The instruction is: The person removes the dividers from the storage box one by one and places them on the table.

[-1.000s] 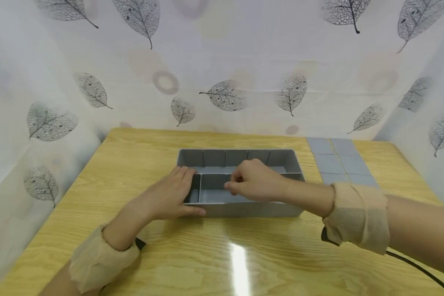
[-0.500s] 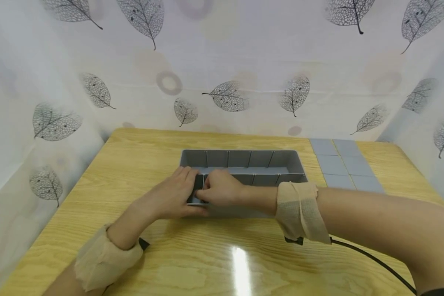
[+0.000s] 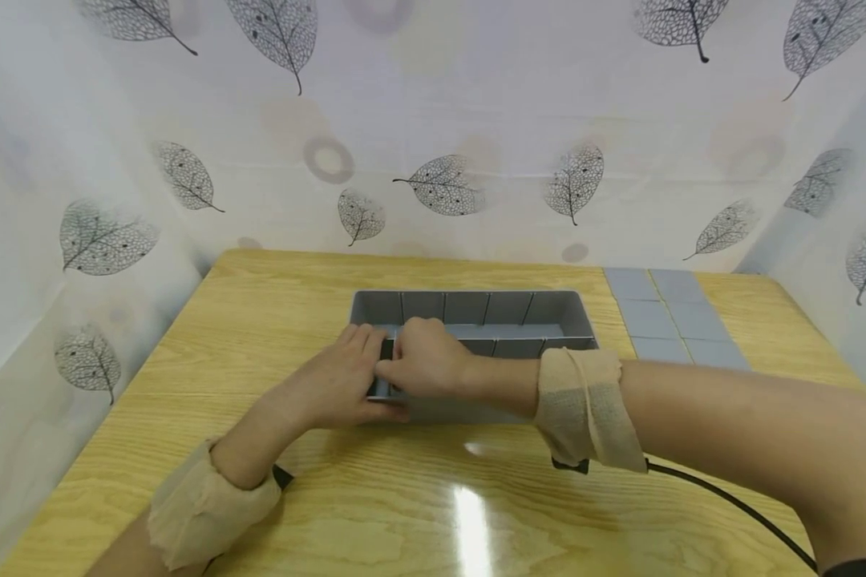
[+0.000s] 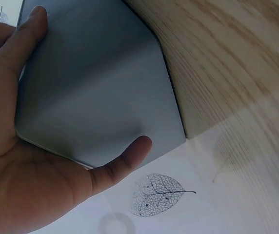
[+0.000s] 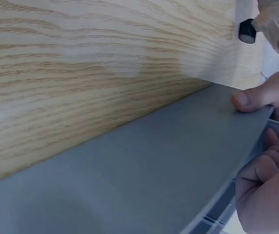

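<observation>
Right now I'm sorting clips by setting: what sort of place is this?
Probably a staged tabletop booth, not a lived-in room: a wooden table closed in by leaf-print sheets, with a grey tray and grey tiles.

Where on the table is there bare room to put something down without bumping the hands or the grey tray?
Bare wood lies left of the grey tray, and a wide strip lies in front of it, bordered on the right by the black cable. It is crowded at the tray's left end, where the left hand and right hand meet. Grey tiles fill the far right.
</observation>
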### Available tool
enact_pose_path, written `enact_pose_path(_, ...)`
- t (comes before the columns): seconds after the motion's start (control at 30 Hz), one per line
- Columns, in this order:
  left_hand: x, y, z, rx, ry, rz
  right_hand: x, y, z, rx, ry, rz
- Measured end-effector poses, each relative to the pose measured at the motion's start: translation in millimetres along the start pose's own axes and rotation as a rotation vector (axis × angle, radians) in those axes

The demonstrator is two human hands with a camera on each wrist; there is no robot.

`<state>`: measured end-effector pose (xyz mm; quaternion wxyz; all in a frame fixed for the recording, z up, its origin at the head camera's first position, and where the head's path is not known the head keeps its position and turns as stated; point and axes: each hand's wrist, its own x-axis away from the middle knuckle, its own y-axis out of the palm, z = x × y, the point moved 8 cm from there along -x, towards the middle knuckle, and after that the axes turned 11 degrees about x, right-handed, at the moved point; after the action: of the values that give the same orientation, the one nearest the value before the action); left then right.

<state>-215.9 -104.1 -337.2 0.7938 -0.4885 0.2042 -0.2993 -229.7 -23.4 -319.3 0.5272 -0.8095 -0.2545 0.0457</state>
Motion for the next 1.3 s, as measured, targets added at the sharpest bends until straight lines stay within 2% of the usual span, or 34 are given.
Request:
enact_pose_path(0.1,-0.2,0.8,-0.5,0.016,-0.008,-0.007,2.0,-10,-4,0.008,0.006,0.012)
enact_pose_path(0.2,0.3,0.7,0.5,0.012,0.016,-0.001,3.8,-21,-9,0.024,-0.005,0.034)
enact_pose_path(0.4,0.5,-0.8,4.3,-0.054,0.053,0.032,11.0,-51,-19,0.061,-0.014,0.091)
enact_pose_path(0.47,-0.6,-0.6,5.7,-0.083,0.055,0.032,17.4,-67,-21,0.042,0.002,0.111)
enact_pose_path(0.57,-2.6,-0.6,7.5,-0.115,0.064,0.035,28.3,-91,-19,-0.046,0.038,0.133)
enact_pose_path(0.7,-3.0,0.3,5.1,-0.108,0.028,0.020,44.6,-118,-2,-0.134,0.095,0.174)
enact_pose_path(0.8,-1.9,1.5,2.7,-0.102,-0.001,-0.001,62.4,-132,21,-0.159,0.139,0.184)
enact_pose_path(0.93,-1.7,3.8,0.9,-0.099,-0.017,-0.019,94.6,-143,68,-0.208,0.173,0.133)
enact_pose_path(1.03,-1.3,3.9,0.3,-0.097,-0.017,-0.018,121.2,-144,111,-0.222,0.214,0.093)
enact_pose_path(1.13,-0.2,3.7,0.4,-0.105,-0.016,-0.019,148.1,-142,159,-0.180,0.293,0.071)
enact_pose_path(1.3,0.3,3.8,0.7,-0.109,-0.019,-0.027,194.1,-127,244,-0.178,0.418,0.003)
